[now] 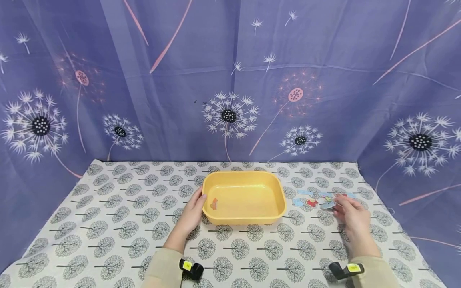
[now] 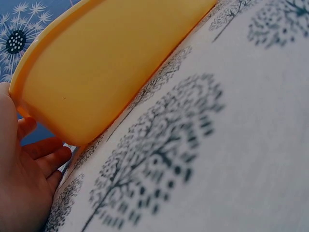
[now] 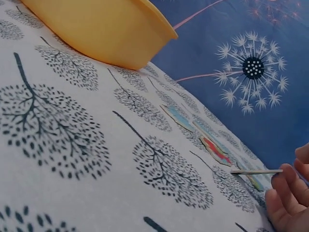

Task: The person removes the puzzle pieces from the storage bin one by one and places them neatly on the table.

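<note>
Head view showed my left hand (image 1: pixel 192 214) resting flat against the yellow tray (image 1: pixel 245 218) — long axis left-right; my right hand (image 1: pixel 351 214) pinched a thin, flat-lying puzzle piece (image 3: pixel 256 171).

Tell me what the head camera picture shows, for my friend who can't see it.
A person's left hand rests against the left side of a yellow tub that holds one small puzzle piece, on a tree-print tablecloth. The right hand pinches a flat piece from the scattered puzzle pieces lying right of the tub. A purple dandelion curtain hangs behind.
</note>
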`<state>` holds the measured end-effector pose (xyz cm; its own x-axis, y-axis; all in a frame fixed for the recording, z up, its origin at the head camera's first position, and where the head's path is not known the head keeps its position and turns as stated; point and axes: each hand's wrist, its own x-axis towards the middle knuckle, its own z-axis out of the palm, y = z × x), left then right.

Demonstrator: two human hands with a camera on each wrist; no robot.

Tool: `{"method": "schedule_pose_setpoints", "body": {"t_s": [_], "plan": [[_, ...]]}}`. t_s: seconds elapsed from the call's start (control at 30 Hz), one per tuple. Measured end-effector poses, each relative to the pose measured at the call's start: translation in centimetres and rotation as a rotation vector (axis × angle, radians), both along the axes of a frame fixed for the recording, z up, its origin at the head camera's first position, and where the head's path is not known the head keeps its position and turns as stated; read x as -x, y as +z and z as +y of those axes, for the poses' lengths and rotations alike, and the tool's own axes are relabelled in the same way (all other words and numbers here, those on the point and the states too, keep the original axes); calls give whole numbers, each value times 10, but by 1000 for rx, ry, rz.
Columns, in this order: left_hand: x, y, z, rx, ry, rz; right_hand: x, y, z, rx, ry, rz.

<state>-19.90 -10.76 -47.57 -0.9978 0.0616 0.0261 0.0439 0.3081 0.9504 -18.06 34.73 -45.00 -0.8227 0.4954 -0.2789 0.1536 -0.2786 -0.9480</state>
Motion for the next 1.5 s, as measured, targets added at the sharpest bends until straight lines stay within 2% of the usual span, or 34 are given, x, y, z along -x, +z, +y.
{"method": "schedule_pose_setpoints", "body": {"t_s": [0.13,0.27,0.67,1.0,1.13,1.33,1.5], "plan": [[1,-1,-1,0,-2,0,0,4,-3,-131,-33,-16],[1,-1,-2,1,0,1,0,12,-13,-254,2,13],[1,-1,-1,-7,4,-13,9,26,-64,-339,258,185],[3,-2,-1,-10,4,-6,22,42,-116,-408,422,229],[2,-2,-1,-9,6,-5,28,45,-138,-443,477,216],[3,-4,0,-25,-6,4,38,42,-168,-456,562,203],[3,-4,0,-24,0,3,44,36,-192,-482,639,233]]}}
